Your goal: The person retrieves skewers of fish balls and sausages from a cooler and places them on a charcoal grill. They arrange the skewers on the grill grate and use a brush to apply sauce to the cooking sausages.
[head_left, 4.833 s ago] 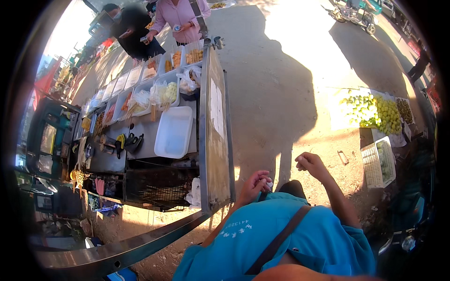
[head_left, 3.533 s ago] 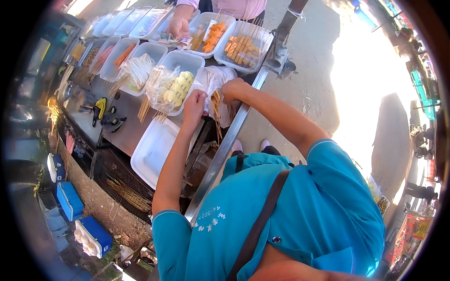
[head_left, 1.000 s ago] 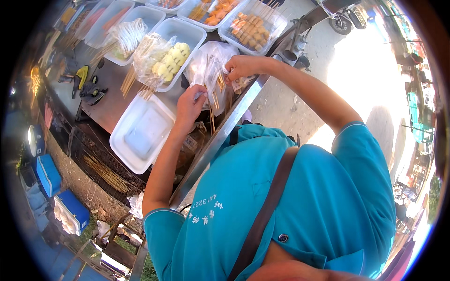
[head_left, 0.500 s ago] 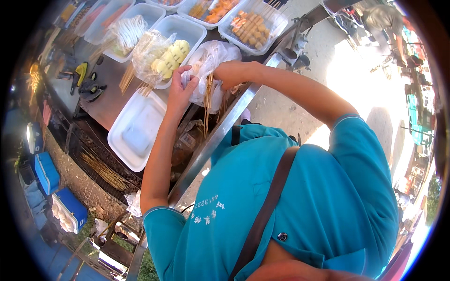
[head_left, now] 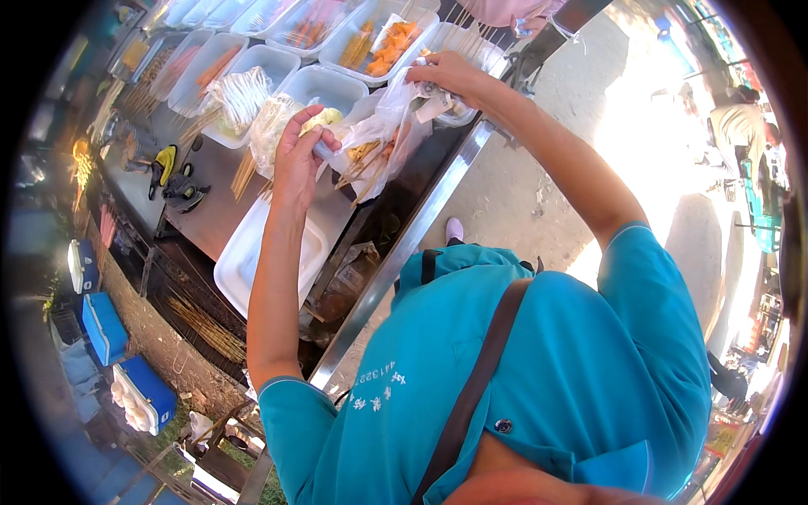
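Note:
A clear plastic bag (head_left: 391, 118) hangs between my two hands, with several skewers of food (head_left: 364, 158) inside and their stick ends pointing down toward me. My left hand (head_left: 296, 156) is raised at the bag's left side, thumb and fingers pinching what looks like its edge. Farther right, my right hand (head_left: 450, 74) grips the bag's upper rim. Next to its fingers is a small piece of printed paper (head_left: 431, 105), partly hidden by the plastic. Just beyond my left hand lies a wrapped bundle of skewers (head_left: 273, 126) with yellow pieces (head_left: 324, 120).
Clear tubs of skewered food (head_left: 349, 63) line the far side of the stall. A white tray (head_left: 240, 261) sits below my left forearm. The stall's metal edge (head_left: 438, 206) runs in front of me. Another person's hand (head_left: 528, 27) and pink clothing (head_left: 505, 10) show at the far edge.
My right hand has moved up and away, stretching the bag's mouth. The skewers, formerly upright by that hand, now lie inside the bag. Another person's hand has come into view.

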`<move>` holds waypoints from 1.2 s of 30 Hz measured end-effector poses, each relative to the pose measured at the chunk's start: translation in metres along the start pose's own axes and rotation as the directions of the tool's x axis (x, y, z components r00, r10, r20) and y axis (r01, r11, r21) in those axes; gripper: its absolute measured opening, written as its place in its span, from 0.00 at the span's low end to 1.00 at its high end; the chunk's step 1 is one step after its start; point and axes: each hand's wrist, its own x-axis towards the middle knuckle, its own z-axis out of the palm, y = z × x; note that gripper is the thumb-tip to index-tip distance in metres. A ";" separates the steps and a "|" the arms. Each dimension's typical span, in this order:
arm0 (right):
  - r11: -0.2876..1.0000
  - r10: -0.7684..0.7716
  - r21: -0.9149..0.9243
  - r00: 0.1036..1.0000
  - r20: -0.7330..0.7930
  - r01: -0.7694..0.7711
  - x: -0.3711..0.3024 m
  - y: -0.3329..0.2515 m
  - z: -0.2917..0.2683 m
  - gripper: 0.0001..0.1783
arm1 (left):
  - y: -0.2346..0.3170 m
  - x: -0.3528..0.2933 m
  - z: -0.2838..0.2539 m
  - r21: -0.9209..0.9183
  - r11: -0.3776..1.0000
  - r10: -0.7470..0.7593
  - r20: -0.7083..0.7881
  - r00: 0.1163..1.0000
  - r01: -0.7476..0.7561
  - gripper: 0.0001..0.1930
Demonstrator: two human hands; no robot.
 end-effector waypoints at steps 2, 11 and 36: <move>0.992 -0.030 -0.124 1.000 0.001 0.030 -0.001 -0.016 -0.006 0.18 | 0.020 0.005 0.023 -0.011 1.000 0.022 0.035 0.999 -0.021 0.16; 0.967 0.061 0.244 0.995 0.077 -0.079 -0.023 -0.025 -0.003 0.16 | 0.028 0.023 0.060 0.240 0.961 0.081 0.234 0.969 -0.138 0.19; 0.846 -0.354 -0.399 0.932 0.077 0.354 -0.058 -0.048 -0.001 0.15 | 0.044 0.023 0.095 0.170 0.966 -0.234 0.264 0.936 0.194 0.17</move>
